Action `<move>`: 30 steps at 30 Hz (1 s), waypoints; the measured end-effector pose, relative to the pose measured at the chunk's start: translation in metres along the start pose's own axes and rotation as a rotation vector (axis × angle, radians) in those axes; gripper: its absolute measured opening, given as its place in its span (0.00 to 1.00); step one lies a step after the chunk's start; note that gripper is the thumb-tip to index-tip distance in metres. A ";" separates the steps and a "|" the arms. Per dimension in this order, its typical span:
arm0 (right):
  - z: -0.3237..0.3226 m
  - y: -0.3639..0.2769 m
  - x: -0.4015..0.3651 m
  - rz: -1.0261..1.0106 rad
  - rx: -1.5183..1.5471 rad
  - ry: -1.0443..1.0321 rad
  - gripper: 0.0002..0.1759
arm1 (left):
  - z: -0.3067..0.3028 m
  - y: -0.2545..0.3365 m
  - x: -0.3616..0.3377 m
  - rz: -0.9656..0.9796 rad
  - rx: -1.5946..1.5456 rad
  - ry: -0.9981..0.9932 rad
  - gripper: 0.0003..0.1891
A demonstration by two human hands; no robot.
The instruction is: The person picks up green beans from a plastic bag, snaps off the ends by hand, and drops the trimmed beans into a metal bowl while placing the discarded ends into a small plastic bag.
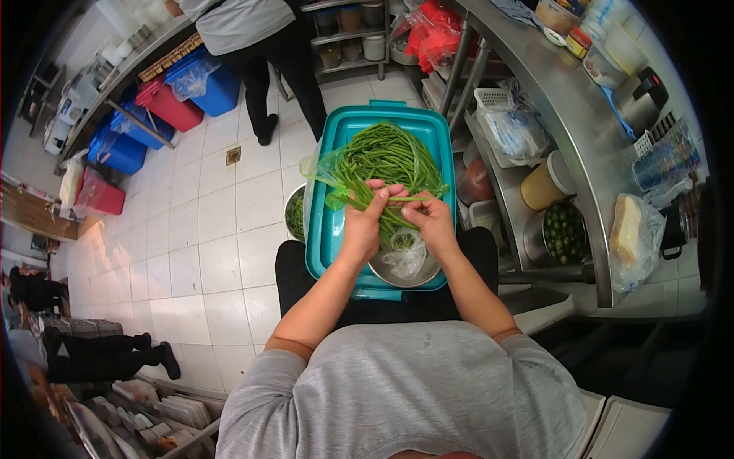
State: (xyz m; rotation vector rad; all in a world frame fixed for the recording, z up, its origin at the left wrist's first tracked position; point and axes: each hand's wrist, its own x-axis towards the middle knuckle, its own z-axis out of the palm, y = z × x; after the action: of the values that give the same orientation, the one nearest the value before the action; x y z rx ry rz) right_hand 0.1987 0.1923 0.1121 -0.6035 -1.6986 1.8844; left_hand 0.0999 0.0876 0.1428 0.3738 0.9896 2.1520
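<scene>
A big heap of long green beans [386, 155], partly in a clear greenish plastic bag [330, 170], lies on a teal tray or lid [324, 241] over my lap. My left hand [368, 218] is palm up, its fingers curled around several green beans. My right hand [430, 219] pinches the end of a bean at its fingertips, just right of the left hand. Below both hands, at the near side of the tray, sits a metal bowl [430, 269] with crumpled clear plastic [407, 260] and some green pieces in it.
Another metal bowl [294, 210] with green pieces stands left of the tray. At right is a steel counter [547, 80], with a pot of small green fruits [566, 233] on the shelf beneath. A person [248, 46] stands ahead, near blue bins [205, 80].
</scene>
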 end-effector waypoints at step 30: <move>0.001 -0.027 -0.016 -0.287 -0.271 -0.007 0.13 | -0.017 0.017 0.008 -0.090 -0.095 0.098 0.07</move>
State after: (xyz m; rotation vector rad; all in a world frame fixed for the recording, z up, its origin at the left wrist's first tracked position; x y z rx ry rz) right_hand 0.2126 0.1834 0.1390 -0.4255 -1.9462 1.4729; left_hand 0.0771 0.0773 0.1440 0.1763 0.9361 2.1430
